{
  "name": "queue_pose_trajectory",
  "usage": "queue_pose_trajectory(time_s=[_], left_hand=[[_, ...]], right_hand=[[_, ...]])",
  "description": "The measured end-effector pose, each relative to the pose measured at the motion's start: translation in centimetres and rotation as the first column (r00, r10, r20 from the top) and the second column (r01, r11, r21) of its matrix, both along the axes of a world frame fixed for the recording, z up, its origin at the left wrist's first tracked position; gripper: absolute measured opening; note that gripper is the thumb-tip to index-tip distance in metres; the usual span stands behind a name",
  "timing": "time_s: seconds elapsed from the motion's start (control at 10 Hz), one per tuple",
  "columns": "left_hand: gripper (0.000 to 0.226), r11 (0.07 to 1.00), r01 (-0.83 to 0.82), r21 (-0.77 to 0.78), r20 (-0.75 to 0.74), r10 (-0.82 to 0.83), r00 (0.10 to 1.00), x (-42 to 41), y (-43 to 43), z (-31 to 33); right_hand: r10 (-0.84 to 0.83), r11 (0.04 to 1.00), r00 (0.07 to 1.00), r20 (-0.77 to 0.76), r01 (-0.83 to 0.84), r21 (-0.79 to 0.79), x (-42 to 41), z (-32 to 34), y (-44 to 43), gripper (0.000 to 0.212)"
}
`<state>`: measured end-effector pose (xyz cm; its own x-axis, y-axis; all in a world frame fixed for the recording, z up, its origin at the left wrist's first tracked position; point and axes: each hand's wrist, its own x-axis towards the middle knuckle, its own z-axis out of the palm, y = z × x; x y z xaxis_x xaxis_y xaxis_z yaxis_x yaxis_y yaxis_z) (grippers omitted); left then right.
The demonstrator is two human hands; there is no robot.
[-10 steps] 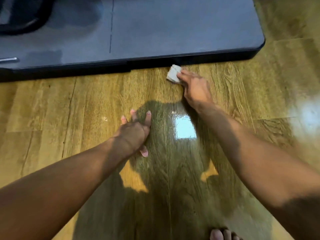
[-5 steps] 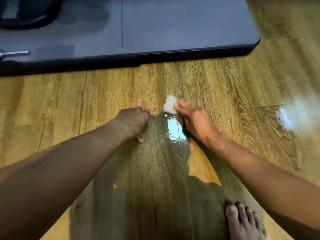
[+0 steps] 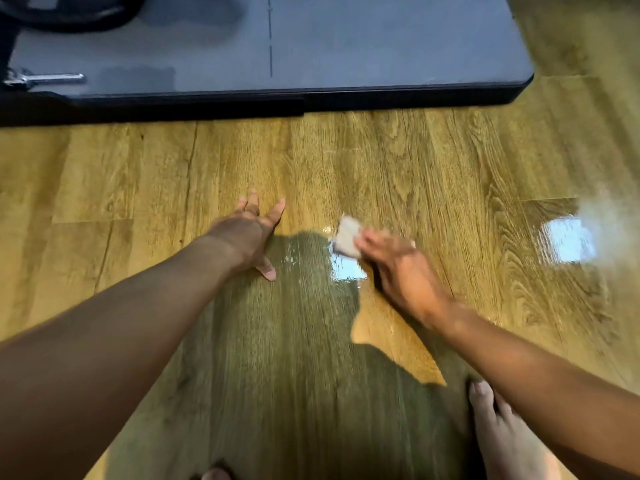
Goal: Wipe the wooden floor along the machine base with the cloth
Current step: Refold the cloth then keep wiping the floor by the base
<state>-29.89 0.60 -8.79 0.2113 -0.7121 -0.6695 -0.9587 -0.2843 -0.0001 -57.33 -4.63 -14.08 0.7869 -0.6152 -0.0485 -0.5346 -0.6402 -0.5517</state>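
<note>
A small folded whitish cloth (image 3: 347,238) lies pressed on the wooden floor (image 3: 433,161), pinned under the fingertips of my right hand (image 3: 398,268). The cloth sits well back from the dark grey machine base (image 3: 363,46), whose black front edge runs across the top of the view. My left hand (image 3: 251,233) rests flat on the floor to the left of the cloth, fingers spread, holding nothing. A shiny glare patch lies just below the cloth.
A metal pin (image 3: 45,78) and a black curved part (image 3: 69,15) sit on the base at top left. My bare foot (image 3: 502,434) stands at the lower right, toes of another foot (image 3: 214,474) at the bottom edge. My shadow darkens the middle floor.
My right hand has drawn the cloth back from the base's edge toward me. It now sits level with my left hand. My right foot has come into view.
</note>
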Motion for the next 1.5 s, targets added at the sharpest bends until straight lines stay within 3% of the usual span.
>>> queue_pose_trajectory(time_s=[0.1,0.2,0.3,0.4,0.5,0.6,0.7,0.9,1.0,1.1,1.2,1.3,1.4,1.5], left_hand=[[0.139,0.995,-0.088,0.039,0.036,0.087,0.996,0.1,0.5,-0.1],[0.14,0.994,-0.107,0.025,0.006,0.107,0.994,0.5,0.7,-0.3],[0.14,0.999,-0.052,0.012,0.015,0.052,0.999,1.2,1.1,-0.4],[0.14,0.999,-0.035,0.024,0.014,0.034,0.999,2.0,1.1,-0.3],[0.139,0.999,-0.047,0.014,0.02,0.046,0.999,2.2,1.2,-0.3],[0.141,0.999,-0.045,0.01,0.038,0.044,0.998,2.2,1.3,-0.5],[0.14,1.0,-0.017,0.002,0.058,0.017,0.998,2.1,1.3,-0.5],[0.141,1.0,-0.021,0.014,0.041,0.02,0.999,2.2,1.3,-0.3],[0.141,1.0,-0.02,0.013,0.042,0.019,0.999,2.2,1.4,-0.4],[0.138,0.999,-0.032,0.01,0.043,0.032,0.999,2.0,1.4,-0.5],[0.137,0.998,-0.06,0.008,0.025,0.059,0.998,1.8,1.2,-0.6],[0.136,0.998,-0.055,-0.003,0.027,0.055,0.998,1.6,1.0,-0.7],[0.136,0.999,-0.043,0.01,0.023,0.043,0.999,1.6,1.0,-0.5],[0.136,0.999,-0.041,0.003,0.025,0.041,0.999,1.7,1.2,-0.5]], right_hand=[[0.382,0.921,0.924,0.01,-0.38,-0.083,-3.6,0.8,7.0,0.053],[0.526,0.836,0.85,0.031,-0.51,-0.203,-3.0,1.0,4.6,0.043],[0.327,0.939,0.945,-0.026,-0.328,-0.106,1.1,1.1,-0.3,0.04],[-0.157,0.987,0.987,-0.011,0.157,-0.029,5.7,1.3,-5.4,0.033],[-0.186,0.981,0.982,-0.038,0.183,-0.069,6.6,0.8,-3.3,0.037],[0.098,0.987,0.995,-0.016,-0.099,-0.125,5.7,0.4,0.6,0.047],[0.527,0.823,0.847,-0.073,-0.53,-0.203,5.1,0.5,-0.7,0.049],[0.059,0.985,0.997,-0.049,-0.066,-0.159,13.8,0.3,-12.8,0.033],[-0.141,0.984,0.99,-0.009,0.139,-0.109,16.6,-0.3,-15.0,0.034],[-0.226,0.964,0.973,-0.047,0.217,-0.152,16.8,-1.0,-11.2,0.039],[0.005,0.981,1.0,-0.005,-0.006,-0.193,14.3,-0.9,-7.4,0.044],[0.357,0.91,0.933,-0.032,-0.356,-0.215,13.1,0.3,-10.5,0.042],[0.018,0.977,0.999,-0.042,-0.027,-0.21,17.3,0.2,-15.4,0.035],[-0.234,0.952,0.971,-0.041,0.22,-0.213,19.7,-0.4,-15.3,0.036]])
